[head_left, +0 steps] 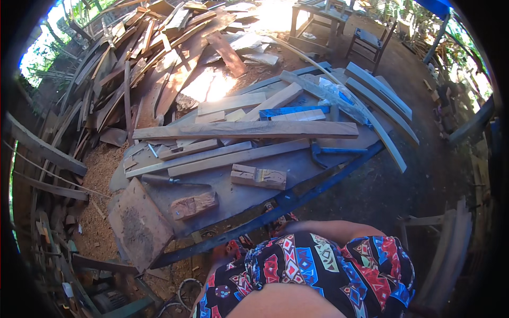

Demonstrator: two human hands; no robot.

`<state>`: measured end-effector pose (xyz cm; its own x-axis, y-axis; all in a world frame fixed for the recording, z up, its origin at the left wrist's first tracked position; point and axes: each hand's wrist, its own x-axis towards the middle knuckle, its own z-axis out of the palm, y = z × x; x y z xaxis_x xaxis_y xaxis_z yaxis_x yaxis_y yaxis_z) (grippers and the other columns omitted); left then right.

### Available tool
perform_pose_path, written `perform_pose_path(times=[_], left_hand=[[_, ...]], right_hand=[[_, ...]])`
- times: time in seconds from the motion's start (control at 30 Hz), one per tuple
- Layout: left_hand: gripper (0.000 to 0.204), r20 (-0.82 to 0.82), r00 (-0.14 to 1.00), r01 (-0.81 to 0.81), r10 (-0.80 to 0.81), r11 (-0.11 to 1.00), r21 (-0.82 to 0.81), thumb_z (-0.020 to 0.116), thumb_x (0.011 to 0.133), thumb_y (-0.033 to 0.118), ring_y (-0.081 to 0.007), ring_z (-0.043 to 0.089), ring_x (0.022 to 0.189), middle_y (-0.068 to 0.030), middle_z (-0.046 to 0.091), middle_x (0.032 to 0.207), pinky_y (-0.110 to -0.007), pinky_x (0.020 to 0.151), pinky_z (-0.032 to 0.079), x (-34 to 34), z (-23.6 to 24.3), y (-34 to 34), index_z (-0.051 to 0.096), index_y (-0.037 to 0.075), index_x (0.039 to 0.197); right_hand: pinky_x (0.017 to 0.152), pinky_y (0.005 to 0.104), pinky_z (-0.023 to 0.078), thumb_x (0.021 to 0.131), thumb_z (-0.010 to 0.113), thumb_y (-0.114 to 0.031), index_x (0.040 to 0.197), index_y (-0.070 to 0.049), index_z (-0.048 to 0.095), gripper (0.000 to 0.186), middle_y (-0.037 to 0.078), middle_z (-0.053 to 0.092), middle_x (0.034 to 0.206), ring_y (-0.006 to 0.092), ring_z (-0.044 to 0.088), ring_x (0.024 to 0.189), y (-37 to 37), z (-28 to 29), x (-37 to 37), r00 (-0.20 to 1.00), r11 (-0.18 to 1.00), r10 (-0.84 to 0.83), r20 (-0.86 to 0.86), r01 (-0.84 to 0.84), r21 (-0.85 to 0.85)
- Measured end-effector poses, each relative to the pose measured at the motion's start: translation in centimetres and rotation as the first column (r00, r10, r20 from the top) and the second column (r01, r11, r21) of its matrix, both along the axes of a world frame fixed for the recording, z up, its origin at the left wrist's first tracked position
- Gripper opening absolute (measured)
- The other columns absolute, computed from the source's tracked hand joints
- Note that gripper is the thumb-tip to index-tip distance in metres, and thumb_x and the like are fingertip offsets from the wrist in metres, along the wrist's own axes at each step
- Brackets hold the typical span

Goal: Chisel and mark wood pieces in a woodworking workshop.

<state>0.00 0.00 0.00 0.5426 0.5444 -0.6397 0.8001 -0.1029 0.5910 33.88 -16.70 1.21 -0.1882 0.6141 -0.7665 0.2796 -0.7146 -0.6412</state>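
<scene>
My right forearm (339, 229) reaches across my patterned shirt (297, 259) at the lower edge, and its hand is hidden. My left hand does not show either. Closest to me on the workbench (233, 206) are a notched wooden block (259, 176) and a rough reddish wood block (194, 205). Behind them lies a long, thin dark tool (164, 180), its kind unclear. To the right, a hammer (339, 151) with a blue handle rests on the bench. A long squared timber (244, 130) stretches across several shorter pieces.
A thick wooden slab (139, 225) sits at the bench's left end. Curved strips (382, 100) overhang its right side. Scrap wood (143, 58) is heaped at the far left. A chair (368, 42) and a wooden table (321, 18) stand beyond. Planks (450, 254) lean at the lower right.
</scene>
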Motion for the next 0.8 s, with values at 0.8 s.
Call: perform_pose_path(times=[0.8], left_hand=[[0.071,-0.336,0.936,-0.063,0.103,0.990,0.127,0.052,0.092,0.046,-0.0342,0.041,0.135,-0.0276,0.039,0.144,-0.040,0.110,0.034,-3.9,7.2,1.7,0.031,0.006,0.147]], right_hand=[[0.082,0.0330,0.046,0.092,0.061,-0.036,0.107,-0.003,0.069,0.036,0.006,0.068,0.100,0.0147,0.059,0.091,-2.5,7.3,0.4,0.968,0.967,-0.212,-0.137,0.228,0.115]])
